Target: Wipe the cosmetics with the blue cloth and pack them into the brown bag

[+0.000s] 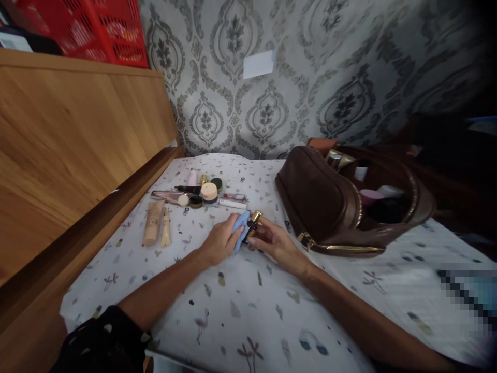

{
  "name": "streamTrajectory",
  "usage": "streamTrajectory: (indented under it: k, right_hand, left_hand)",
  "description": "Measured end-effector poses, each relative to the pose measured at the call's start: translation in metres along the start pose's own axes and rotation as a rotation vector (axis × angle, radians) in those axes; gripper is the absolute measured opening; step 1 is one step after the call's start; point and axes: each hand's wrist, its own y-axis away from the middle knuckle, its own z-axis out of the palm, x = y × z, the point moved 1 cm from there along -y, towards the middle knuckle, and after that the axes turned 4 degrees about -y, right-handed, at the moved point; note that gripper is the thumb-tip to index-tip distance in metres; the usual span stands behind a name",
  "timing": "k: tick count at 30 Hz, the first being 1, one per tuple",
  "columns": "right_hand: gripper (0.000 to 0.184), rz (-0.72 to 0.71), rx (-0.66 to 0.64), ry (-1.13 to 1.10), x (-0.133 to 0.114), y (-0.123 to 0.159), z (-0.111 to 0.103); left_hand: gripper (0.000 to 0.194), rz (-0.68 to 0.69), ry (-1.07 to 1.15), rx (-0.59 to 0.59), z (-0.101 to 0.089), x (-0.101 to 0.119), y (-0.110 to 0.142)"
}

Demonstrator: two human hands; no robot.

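Note:
My left hand (pixel 219 241) is closed on a folded light-blue cloth (pixel 241 228), pressed against a small black-and-gold cosmetic tube (pixel 253 221). The fingers of my right hand (pixel 276 243) pinch that tube from the right side, its gold end tilted upward. Whether it is a lipstick I cannot tell. Just beyond my hands lie a white tube (pixel 232 203) and a slim pinkish tube (pixel 235 197). Left of them sit a jar with a peach lid (pixel 208 192), a dark round pot (pixel 195 201) and a makeup brush (pixel 171 197).
A brown leather bag (pixel 322 197) stands unzipped at the right with cosmetics inside. Beige tubes (pixel 152 223) lie at the left on the patterned white cloth (pixel 233 311). A wooden cabinet (pixel 85 119) bounds the left, with a red basket (pixel 104 31) on top. Patterned wallpaper (pixel 217 114) rises behind.

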Motion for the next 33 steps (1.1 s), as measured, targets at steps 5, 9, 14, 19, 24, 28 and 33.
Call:
streamTrajectory:
  k: [5, 9, 14, 19, 24, 28, 33]
  right_hand:
    - [0.072, 0.022, 0.044, 0.003, 0.005, -0.001, 0.001]
    - [0.054, -0.022, 0.098, 0.154, 0.007, 0.000, 0.000]
    - [0.008, -0.162, 0.126, 0.679, 0.001, 0.006, 0.005]
    - [0.007, -0.290, 0.086, 1.017, 0.000, 0.010, 0.011]
    - [0.004, -0.206, 0.056, 1.027, 0.000, 0.009, 0.009]
    - [0.011, -0.183, -0.008, 0.877, -0.007, 0.009, 0.008]
    - [0.029, -0.149, -0.062, 0.665, -0.009, 0.009, 0.006]
  left_hand:
    - [0.022, -0.025, 0.025, 0.042, 0.002, -0.001, -0.001]
    - [0.028, -0.053, 0.098, 0.099, 0.002, 0.001, 0.000]
    - [0.045, 0.013, 0.154, 0.170, 0.000, 0.010, 0.004]
    - [0.043, 0.143, 0.140, 0.127, -0.001, 0.014, 0.003]
    - [0.024, 0.082, 0.135, 0.117, -0.003, 0.010, 0.001]
    - [0.025, 0.047, 0.170, 0.105, -0.003, 0.008, 0.001]
    - [0.027, 0.026, 0.227, 0.086, -0.002, 0.004, 0.000]
